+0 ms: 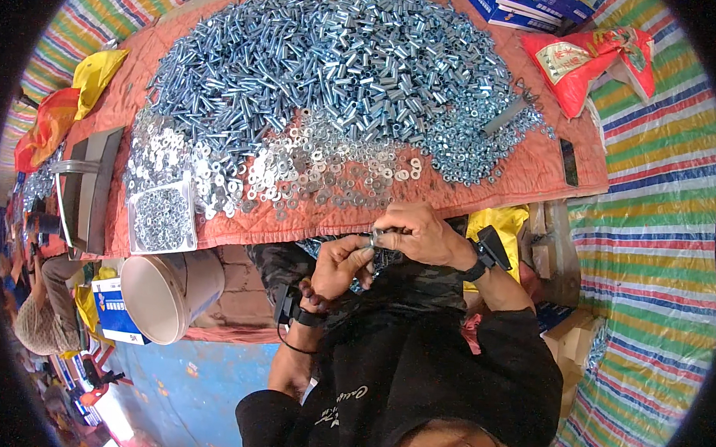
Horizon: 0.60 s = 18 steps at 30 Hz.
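Observation:
My left hand (338,264) and my right hand (421,235) meet just off the table's near edge, above my lap. Both are closed in a pinch on one small metal fastener (375,237); the fingers cover most of it, so its exact kind is hidden. Flat washers (320,171) lie spread on the table beyond my hands. Behind them rises a big heap of bolts (237,77) and metal sleeves (387,67). Small nuts (463,152) are piled at the heap's right end. More loose metal parts show in my lap, partly hidden behind my left hand.
A clear square tub of nuts (162,219) stands at the table's near left corner, with a white bucket (154,299) below. A metal stand (91,190) is at the left edge. A phone-like black slab (568,161) and red bag (588,66) lie right. Another person (51,315) is far left.

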Each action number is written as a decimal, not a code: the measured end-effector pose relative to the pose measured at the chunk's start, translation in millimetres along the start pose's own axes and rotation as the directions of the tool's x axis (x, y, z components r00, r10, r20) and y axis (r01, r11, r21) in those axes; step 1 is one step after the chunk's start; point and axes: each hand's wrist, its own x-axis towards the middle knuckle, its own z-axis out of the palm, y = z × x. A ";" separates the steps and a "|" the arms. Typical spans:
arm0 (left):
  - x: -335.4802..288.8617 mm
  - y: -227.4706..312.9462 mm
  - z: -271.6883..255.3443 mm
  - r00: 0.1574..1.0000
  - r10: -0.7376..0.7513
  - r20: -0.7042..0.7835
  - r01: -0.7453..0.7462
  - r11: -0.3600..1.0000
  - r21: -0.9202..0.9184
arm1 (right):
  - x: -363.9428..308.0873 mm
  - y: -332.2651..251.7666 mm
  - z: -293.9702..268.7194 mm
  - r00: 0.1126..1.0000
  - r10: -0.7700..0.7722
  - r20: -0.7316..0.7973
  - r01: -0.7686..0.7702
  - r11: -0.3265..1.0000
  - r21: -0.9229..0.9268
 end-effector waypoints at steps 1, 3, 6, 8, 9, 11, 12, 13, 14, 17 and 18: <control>-1.2 -0.8 -2.0 1.000 -0.001 0.001 0.001 1.000 0.000 | -0.1 1.2 -1.8 1.000 0.001 -0.001 -0.001 1.000 0.000; -3.7 -2.7 -6.2 0.980 -0.095 0.172 0.122 0.981 -0.151 | 0.5 1.8 -5.2 0.989 -0.090 0.119 0.081 0.993 0.085; -6.3 -4.3 -5.9 0.954 -0.119 0.275 0.194 0.944 -0.266 | 1.2 -2.2 -11.3 0.968 -0.102 0.229 0.048 0.972 0.230; -6.6 -4.3 -5.1 0.940 -0.134 0.314 0.235 0.921 -0.312 | 1.7 -2.1 -12.0 0.962 -0.094 0.255 0.015 0.955 0.295; -6.4 -4.3 -4.6 0.940 -0.132 0.314 0.233 0.922 -0.310 | 2.3 0.3 -11.6 0.967 -0.105 0.233 0.043 0.966 0.255; -6.3 -4.5 -3.3 0.976 -0.098 0.196 0.139 0.968 -0.210 | 1.4 1.8 -10.1 0.970 -0.120 0.211 0.074 0.974 0.214; -6.3 -2.3 -1.0 0.976 -0.098 0.194 0.139 0.968 -0.210 | 0.2 1.1 -7.3 0.985 -0.064 0.158 0.039 0.987 0.153; -6.7 1.0 2.4 0.994 -0.080 0.073 0.089 0.989 -0.115 | -1.1 0.5 -4.2 0.995 -0.010 0.101 0.000 0.996 0.094; -6.5 3.1 4.4 0.998 -0.049 -0.046 0.049 0.999 -0.013 | -1.7 1.3 0.0 0.995 -0.011 0.101 0.001 0.995 0.096; -4.4 3.0 5.1 0.909 0.400 -0.116 -0.208 0.677 0.706 | -5.1 -2.0 12.3 0.996 0.027 -0.080 -0.027 1.000 -0.008; -5.4 6.8 10.9 0.853 0.499 -0.149 -0.218 0.602 0.768 | -6.8 -4.9 15.6 0.990 0.098 -0.104 -0.102 0.994 -0.033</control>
